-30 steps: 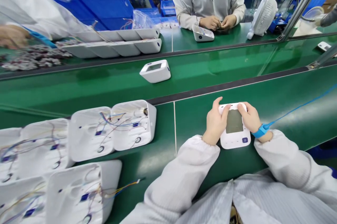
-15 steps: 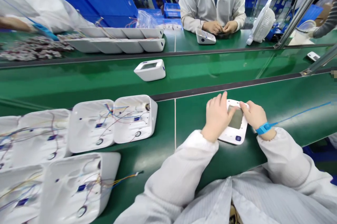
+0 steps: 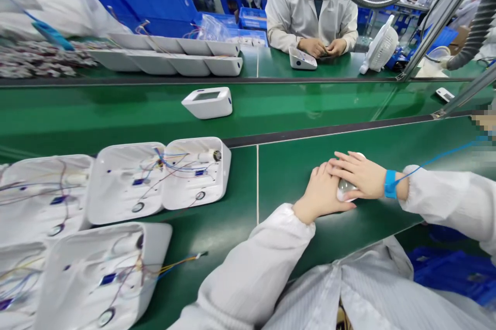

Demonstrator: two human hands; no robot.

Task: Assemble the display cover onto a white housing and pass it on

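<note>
While both hands cover the white plastic monitor casing [image 3: 346, 191] on the green table [image 3: 287, 175], little of it shows. Left hand [image 3: 323, 193] cups its near edge, right hand [image 3: 358, 175] lies flat on top, fingers spread. Risk: uneven pressing could slide the casing right of the open wired shells [image 3: 163, 177].

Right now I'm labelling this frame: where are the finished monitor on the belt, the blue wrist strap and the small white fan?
white monitor unit [image 3: 208, 102], head view, on its top face.
blue wrist strap [image 3: 389, 184], head view, band on the right wrist.
white desk fan [image 3: 383, 47], head view, on its grille.
</note>
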